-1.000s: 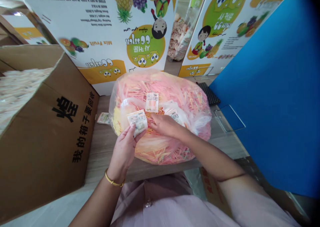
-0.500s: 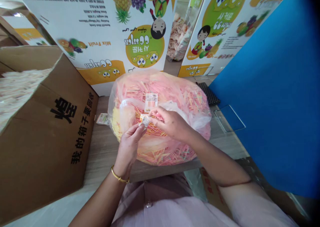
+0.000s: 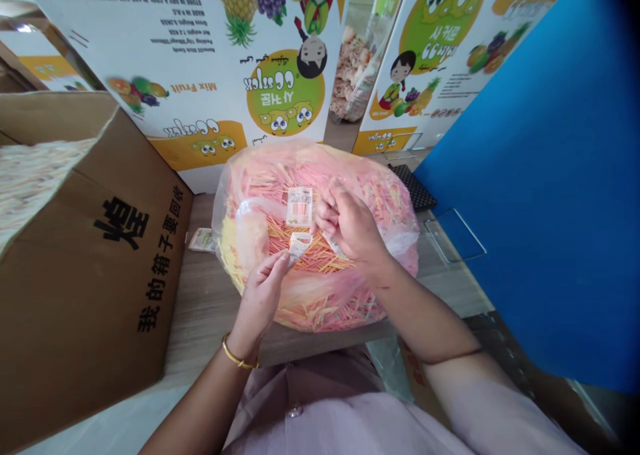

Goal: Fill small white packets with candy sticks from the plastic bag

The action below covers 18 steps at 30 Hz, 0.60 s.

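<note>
My left hand [image 3: 264, 288] pinches the lower edge of a small printed packet [image 3: 300, 243], whose top mouth gapes. My right hand [image 3: 350, 225] is just to its right with fingers curled in, apart from the packet; what they hold, if anything, is hidden. Below both hands lies a large clear plastic bag [image 3: 255, 235], opened out and full of thin pink and yellow candy sticks [image 3: 325, 261]. A second printed packet [image 3: 299, 206] rests flat on the sticks, beyond the one in my left hand.
At left stands a brown carton [image 3: 135, 288] filled with pale packets. More packets [image 3: 203, 239] lie on the table [image 3: 200, 295] beside it. Printed white cartons [image 3: 200, 35] stand behind, with a clear bag [image 3: 353, 75] between them. A blue panel [image 3: 525, 208] borders the right.
My right hand has moved away from the held packet, up and to the right, its fingers curling in. The packet's mouth now shows wide. My left hand stays nearly in place.
</note>
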Each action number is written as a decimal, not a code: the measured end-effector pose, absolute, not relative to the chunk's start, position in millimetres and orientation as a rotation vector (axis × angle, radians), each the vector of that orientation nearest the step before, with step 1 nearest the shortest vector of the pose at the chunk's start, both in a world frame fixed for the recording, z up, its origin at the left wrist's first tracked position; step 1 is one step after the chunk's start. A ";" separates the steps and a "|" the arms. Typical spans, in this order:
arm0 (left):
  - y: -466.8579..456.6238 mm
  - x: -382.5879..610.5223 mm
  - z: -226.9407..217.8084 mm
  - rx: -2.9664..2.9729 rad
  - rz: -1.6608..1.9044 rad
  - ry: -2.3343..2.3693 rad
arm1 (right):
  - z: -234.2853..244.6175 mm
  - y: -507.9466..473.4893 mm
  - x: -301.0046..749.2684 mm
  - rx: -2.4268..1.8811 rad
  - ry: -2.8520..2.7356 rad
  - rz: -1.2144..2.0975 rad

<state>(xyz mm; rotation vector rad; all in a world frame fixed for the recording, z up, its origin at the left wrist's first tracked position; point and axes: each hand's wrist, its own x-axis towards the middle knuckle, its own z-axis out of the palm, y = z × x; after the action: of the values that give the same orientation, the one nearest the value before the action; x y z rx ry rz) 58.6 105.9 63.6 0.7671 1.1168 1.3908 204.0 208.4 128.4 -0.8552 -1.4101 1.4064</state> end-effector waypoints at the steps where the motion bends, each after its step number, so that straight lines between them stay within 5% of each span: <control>1: 105.8 58.8 63.4 0.774 1.379 1.118 | 130.2 209.4 199.7 -0.832 -1.360 1.377; 11: 108.1 60.3 70.1 0.719 1.352 1.033 | 106.8 193.3 183.0 -0.693 -1.598 1.172; 18: 111.7 61.2 72.0 0.574 1.334 1.002 | 103.6 208.5 200.7 -0.684 -1.798 1.494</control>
<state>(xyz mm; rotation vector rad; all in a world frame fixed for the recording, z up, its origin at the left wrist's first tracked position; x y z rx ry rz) 61.2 111.7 72.0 0.5741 1.0025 1.3338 200.7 208.5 103.6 -0.6839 -1.7980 1.4940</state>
